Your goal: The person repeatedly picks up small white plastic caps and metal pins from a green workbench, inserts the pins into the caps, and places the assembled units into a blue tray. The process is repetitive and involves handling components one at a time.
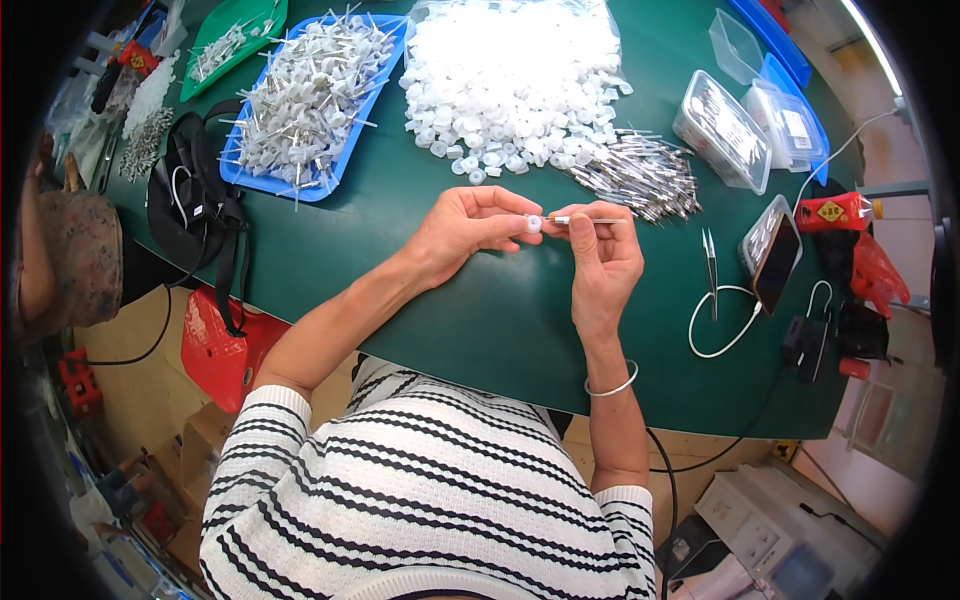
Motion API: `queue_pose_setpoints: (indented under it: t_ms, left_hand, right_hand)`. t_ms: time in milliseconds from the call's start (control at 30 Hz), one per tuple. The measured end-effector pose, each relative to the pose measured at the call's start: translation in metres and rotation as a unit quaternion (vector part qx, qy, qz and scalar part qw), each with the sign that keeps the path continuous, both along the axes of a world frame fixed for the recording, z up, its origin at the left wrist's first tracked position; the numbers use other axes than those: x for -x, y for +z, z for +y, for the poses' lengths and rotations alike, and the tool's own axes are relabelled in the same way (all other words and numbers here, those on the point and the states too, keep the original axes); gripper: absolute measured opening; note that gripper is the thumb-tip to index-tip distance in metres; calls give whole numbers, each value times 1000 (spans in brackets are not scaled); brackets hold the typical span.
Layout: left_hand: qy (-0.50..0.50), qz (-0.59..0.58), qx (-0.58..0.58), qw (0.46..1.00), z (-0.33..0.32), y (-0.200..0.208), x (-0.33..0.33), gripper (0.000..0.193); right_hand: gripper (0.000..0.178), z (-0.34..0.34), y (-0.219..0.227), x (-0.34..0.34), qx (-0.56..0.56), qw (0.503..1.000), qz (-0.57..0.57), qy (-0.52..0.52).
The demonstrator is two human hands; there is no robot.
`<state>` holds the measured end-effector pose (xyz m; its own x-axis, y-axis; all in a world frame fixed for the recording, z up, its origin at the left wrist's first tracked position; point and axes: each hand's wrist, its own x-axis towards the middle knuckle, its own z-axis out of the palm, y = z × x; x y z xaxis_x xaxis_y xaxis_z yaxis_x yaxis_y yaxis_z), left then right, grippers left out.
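Note:
My left hand (462, 228) pinches a small white plastic cap (534, 225) between thumb and fingertips. In my right hand (606, 262) is a thin metal rod (562, 220), held level with its tip at the cap; whether the tip has entered the cap I cannot tell. Both hands meet above the green table, just in front of a large heap of white plastic caps (510, 80). Behind my right hand lies a pile of thin metal rods (645, 175).
A blue tray (228, 172) at the left holds many capped rods; a green tray (193, 82) stands behind it. Clear plastic boxes (735, 150), tweezers (711, 265) and a phone (777, 270) with a white cable are at the right. A black bag (185, 190) lies on the left edge.

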<state>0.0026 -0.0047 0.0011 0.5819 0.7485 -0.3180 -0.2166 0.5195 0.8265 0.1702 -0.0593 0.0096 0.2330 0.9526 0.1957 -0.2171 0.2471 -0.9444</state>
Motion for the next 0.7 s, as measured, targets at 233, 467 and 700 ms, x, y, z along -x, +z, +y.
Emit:
queue_pose_setpoints:
  t_ms: [233,467,700]
  left_hand:
    - [12,-58,29,998,1,-6,2,28]
    - [6,-67,52,996,1,-8,2,25]
    - [3,-58,47,997,0,-9,2,23]
  right_hand:
    - [12,-2,0,3,18,1000,18,8]
    - [11,-1,-2,1,-11,999,-48,-20]
    - [13,-5,1,2,-3,996,-84,-15]
